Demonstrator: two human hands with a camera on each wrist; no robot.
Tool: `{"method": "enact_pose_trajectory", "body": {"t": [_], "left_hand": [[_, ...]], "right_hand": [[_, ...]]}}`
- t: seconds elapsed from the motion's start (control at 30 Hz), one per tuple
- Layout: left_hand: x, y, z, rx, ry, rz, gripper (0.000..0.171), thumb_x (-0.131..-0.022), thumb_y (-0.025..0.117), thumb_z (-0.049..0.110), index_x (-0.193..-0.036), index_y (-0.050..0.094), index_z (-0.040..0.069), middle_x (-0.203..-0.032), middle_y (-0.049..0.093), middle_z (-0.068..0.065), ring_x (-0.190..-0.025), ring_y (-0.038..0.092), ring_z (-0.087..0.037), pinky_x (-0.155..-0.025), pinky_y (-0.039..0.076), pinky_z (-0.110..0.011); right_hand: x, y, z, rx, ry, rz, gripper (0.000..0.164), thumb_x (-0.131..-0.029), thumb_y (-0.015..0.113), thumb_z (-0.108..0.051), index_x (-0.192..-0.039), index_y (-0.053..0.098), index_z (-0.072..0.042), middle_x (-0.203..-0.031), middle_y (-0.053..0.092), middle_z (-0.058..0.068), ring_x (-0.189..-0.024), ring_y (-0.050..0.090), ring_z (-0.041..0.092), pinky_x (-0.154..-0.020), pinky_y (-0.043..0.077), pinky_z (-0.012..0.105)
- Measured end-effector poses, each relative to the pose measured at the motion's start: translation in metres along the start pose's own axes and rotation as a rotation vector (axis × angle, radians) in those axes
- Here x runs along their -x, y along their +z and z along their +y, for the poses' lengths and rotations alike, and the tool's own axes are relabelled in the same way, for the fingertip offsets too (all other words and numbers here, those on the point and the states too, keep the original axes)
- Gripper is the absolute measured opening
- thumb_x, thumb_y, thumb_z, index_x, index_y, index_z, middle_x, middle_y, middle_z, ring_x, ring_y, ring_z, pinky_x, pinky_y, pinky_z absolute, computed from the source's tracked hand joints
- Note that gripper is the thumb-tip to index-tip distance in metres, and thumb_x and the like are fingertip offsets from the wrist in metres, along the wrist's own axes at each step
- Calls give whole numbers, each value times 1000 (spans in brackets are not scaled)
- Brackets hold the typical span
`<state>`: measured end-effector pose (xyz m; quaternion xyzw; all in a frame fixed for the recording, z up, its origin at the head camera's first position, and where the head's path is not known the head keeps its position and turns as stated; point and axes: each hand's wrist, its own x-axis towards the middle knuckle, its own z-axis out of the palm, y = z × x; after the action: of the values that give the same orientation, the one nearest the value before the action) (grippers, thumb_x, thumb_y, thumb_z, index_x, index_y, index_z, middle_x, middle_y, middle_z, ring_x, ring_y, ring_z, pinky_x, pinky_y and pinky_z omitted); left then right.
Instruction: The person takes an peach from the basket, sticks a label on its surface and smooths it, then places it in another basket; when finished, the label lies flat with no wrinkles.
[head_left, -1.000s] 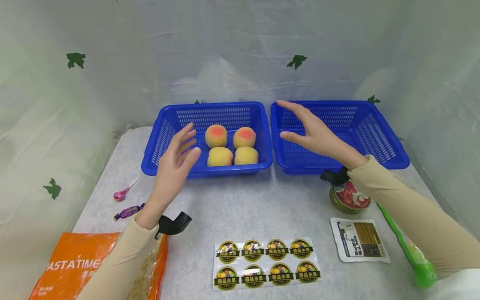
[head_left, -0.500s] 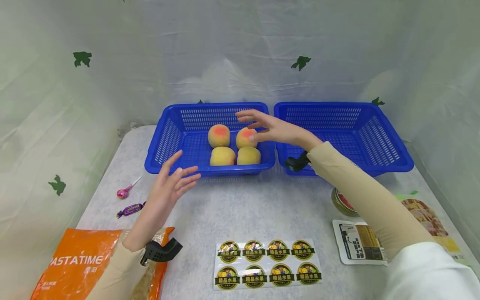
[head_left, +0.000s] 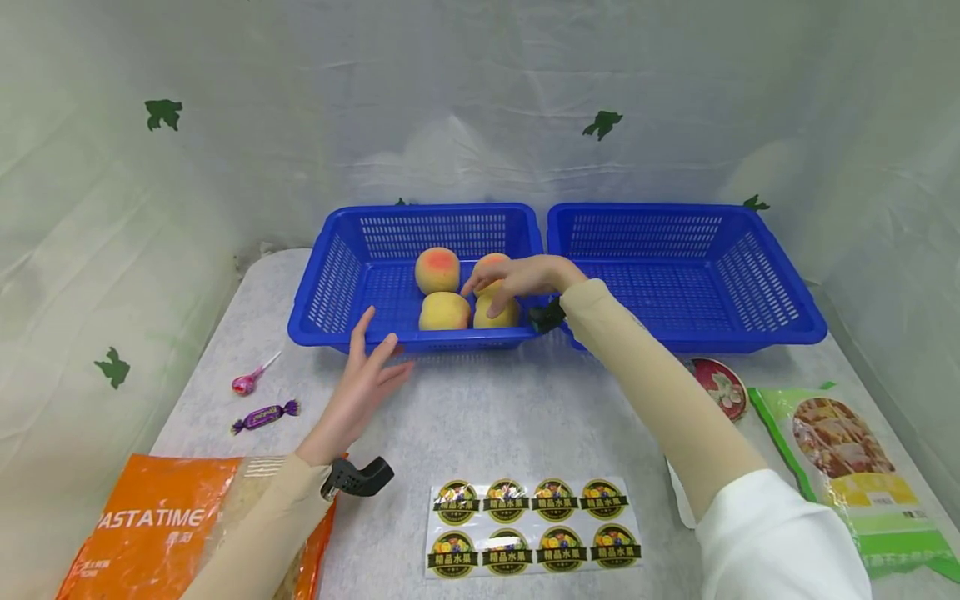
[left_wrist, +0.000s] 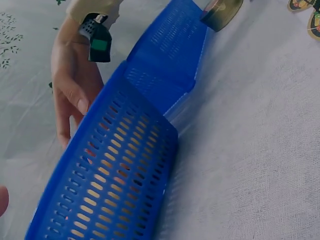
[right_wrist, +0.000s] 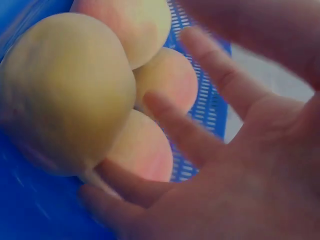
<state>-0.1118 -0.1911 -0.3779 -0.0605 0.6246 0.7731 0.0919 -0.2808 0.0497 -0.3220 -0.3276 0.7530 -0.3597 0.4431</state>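
Hanging over two of four peaches (head_left: pixel 445 312) in the left blue basket (head_left: pixel 384 285): right hand (head_left: pixel 521 277), fingers spread. Near basket front: left hand (head_left: pixel 360 390), fingers spread. Alongside: second blue basket (head_left: pixel 660 292).

The head view is evenly lit, wrist views dimmer.

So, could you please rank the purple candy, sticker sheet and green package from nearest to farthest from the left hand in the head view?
1. Purple candy, just left of the left hand.
2. Sticker sheet, front centre.
3. Green package, far right.
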Motion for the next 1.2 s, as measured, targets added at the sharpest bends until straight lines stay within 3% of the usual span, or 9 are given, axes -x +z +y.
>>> {"method": "enact_pose_trajectory", "body": {"t": [0.13, 0.23, 0.33, 0.47, 0.6, 0.73, 0.9, 1.03, 1.2], "left_hand": [[-8, 4, -3, 21, 12, 58, 67, -93, 47, 31, -141, -1, 38, -144, -2, -16, -118, 35, -45, -99, 32, -42], [-11, 9, -5, 16, 45, 100, 66, -94, 45, 27, -141, -1, 36, -143, -1, -17, -119, 35, -42, -98, 32, -43], [-13, 14, -8, 18, 83, 143, 63, -95, 44, 23, -141, 2, 34, -143, -2, -16, -122, 33, -36, -97, 33, -44], [-14, 17, -11, 28, 109, 190, 61, -95, 44, 21, -140, 4, 34, -143, -3, -14, -121, 34, -31, -96, 34, -44], [-14, 18, -12, 37, 107, 200, 61, -95, 44, 21, -140, 5, 34, -143, -3, -14, -120, 37, -33, -97, 34, -44], [-15, 18, -14, 40, 109, 191, 62, -95, 45, 21, -140, 5, 35, -143, 0, -16, -118, 38, -35, -97, 34, -43], [-15, 18, -14, 33, 110, 190, 61, -95, 45, 22, -140, 5, 35, -141, 4, -19, -115, 39, -37, -96, 35, -43], [-14, 18, -15, 29, 107, 196, 61, -95, 45, 22, -140, 5, 35, -140, 8, -19, -113, 40, -41, -95, 36, -42], [-15, 17, -16, 29, 115, 205, 60, -95, 45, 23, -139, 7, 35, -133, 18, -19, -111, 41, -39, -95, 37, -41]], "right_hand": [[-10, 5, 1, -16, 71, 10, 47, -81, 57, 0, -126, 46, -5, -138, 31, 4, -132, 16, 22, -106, 18, 39], [-15, 8, 1, -7, 122, 11, 45, -79, 58, 3, -122, 48, -4, -134, 37, 5, -125, 25, 20, -102, 25, 37], [-17, 10, 1, 18, 169, 11, 46, -77, 57, 5, -121, 49, -6, -127, 41, 7, -108, 35, 21, -86, 37, 31], [-19, 11, -2, 87, 226, 23, 53, -73, 55, 11, -121, 52, -12, -125, 36, 6, -97, 38, 21, -65, 40, 25], [-20, 11, -4, 197, 283, 41, 60, -72, 57, 10, -122, 53, -23, -124, 32, 4, -97, 37, 20, -61, 40, 23], [-19, 10, -7, 252, 310, 55, 59, -75, 60, 7, -123, 51, -26, -119, 36, 6, -86, 41, 19, -59, 39, 23], [-17, 8, -6, 208, 324, 67, 54, -77, 61, 6, -120, 51, -25, -116, 37, 7, -74, 42, 17, -57, 38, 23], [-13, 5, -7, 167, 309, 63, 51, -78, 62, -1, -119, 53, -31, -122, 34, 4, -85, 43, 20, -65, 43, 27], [-6, -4, -8, 54, 120, 34, 51, -78, 65, -7, -123, 51, -25, -126, 34, 4, -104, 40, 25, -82, 44, 35]]}}
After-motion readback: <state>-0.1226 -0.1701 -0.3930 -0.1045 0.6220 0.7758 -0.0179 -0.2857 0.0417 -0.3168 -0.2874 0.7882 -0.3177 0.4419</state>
